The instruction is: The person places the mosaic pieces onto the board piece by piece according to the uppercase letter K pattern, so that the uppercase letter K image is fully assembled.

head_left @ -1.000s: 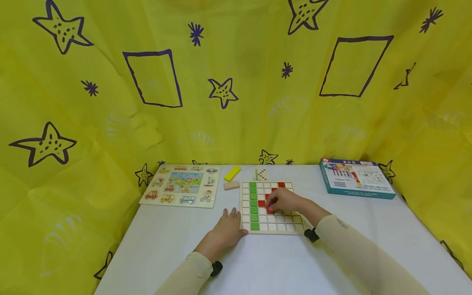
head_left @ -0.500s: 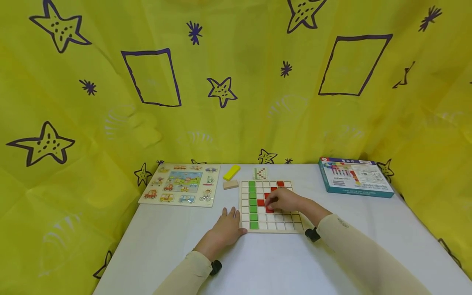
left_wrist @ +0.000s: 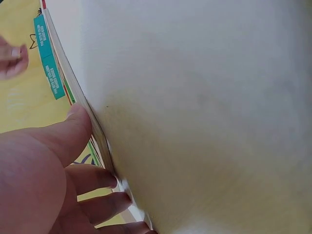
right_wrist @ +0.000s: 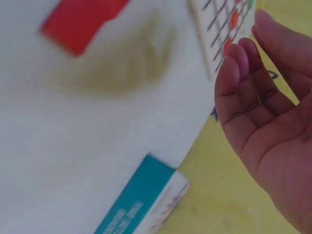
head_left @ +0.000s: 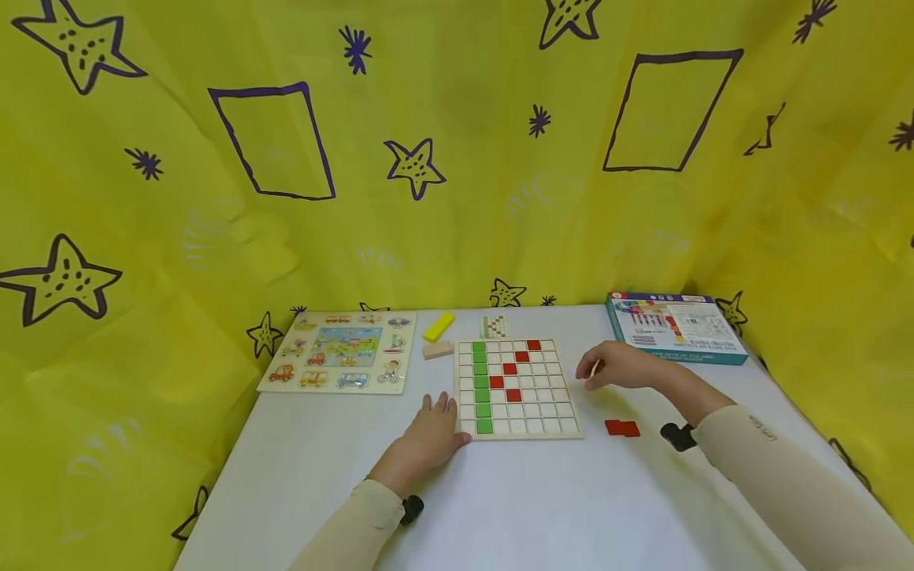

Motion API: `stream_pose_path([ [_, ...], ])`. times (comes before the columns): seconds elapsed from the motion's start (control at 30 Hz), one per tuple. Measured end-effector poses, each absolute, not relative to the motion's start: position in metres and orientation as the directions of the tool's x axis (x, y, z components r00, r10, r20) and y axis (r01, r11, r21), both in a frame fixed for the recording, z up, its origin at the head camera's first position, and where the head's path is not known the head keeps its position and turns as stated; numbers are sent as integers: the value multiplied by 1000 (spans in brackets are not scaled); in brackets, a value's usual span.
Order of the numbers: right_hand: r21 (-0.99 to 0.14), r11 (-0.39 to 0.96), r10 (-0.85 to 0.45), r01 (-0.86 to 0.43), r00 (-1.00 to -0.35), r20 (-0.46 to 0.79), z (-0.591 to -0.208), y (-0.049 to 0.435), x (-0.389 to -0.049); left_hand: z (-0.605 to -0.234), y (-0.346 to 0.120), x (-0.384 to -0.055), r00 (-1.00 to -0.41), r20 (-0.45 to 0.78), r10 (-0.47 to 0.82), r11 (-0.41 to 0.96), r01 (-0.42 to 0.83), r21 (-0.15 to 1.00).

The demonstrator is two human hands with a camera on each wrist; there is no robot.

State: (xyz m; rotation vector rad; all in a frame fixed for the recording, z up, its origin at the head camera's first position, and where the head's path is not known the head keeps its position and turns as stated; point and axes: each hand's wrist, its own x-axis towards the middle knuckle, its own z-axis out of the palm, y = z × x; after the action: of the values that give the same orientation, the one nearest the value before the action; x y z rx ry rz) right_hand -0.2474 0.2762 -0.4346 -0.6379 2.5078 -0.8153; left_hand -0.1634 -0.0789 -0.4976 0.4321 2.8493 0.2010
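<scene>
A wooden grid board (head_left: 540, 435) lies flat on the table. Green square tiles (head_left: 481, 381) fill one column near its left side, and several red square tiles (head_left: 510, 369) run in a diagonal with one lower at the turn. My left hand (head_left: 421, 440) rests at the board's lower left corner, fingers straight along the edge; the left wrist view has its thumb (left_wrist: 78, 124) touching that edge. Right of the board, above the table, hovers my right hand (head_left: 620, 365), its fingers loosely bent and holding nothing. Loose red tiles (head_left: 623, 428) lie on the table below it.
A small pattern card (head_left: 493, 327) is behind the board. To its left lie a yellow block (head_left: 439, 326) and a plain wood block (head_left: 438, 350). A vehicle picture puzzle (head_left: 337, 385) sits at back left, a teal-edged box (head_left: 678, 329) at back right. Yellow cloth (head_left: 457, 238) hangs behind.
My right hand has let go of a red tile on the board and moved right, off the board. Loose red tiles now show beside it. The left hand stays at the board's corner.
</scene>
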Motion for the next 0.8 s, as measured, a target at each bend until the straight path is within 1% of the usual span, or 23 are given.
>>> stream_pose_path([
  [0.2, -594, 783, -461, -182, -812, -359, -449, 304, -226, -494, -81, -164, -926, -227, 302, 947, 264, 182],
  [0.27, -593, 793, -430, -140, -818, -382, -455, 308, -218, -495, -81, -163, -927, -232, 295, 948, 255, 189],
  [0.33, -598, 792, -422, -124, -819, -389, -460, 311, -211, -494, -81, -161, -927, -235, 293, 949, 252, 192],
  [0.53, -605, 789, -408, -109, -829, -383, -473, 312, -196, -492, -80, -160, -925, -234, 299, 946, 256, 200],
  [0.8, -604, 777, -445, -178, -834, -326, -474, 306, -193, -491, -79, -160, -923, -231, 307, 944, 264, 200],
])
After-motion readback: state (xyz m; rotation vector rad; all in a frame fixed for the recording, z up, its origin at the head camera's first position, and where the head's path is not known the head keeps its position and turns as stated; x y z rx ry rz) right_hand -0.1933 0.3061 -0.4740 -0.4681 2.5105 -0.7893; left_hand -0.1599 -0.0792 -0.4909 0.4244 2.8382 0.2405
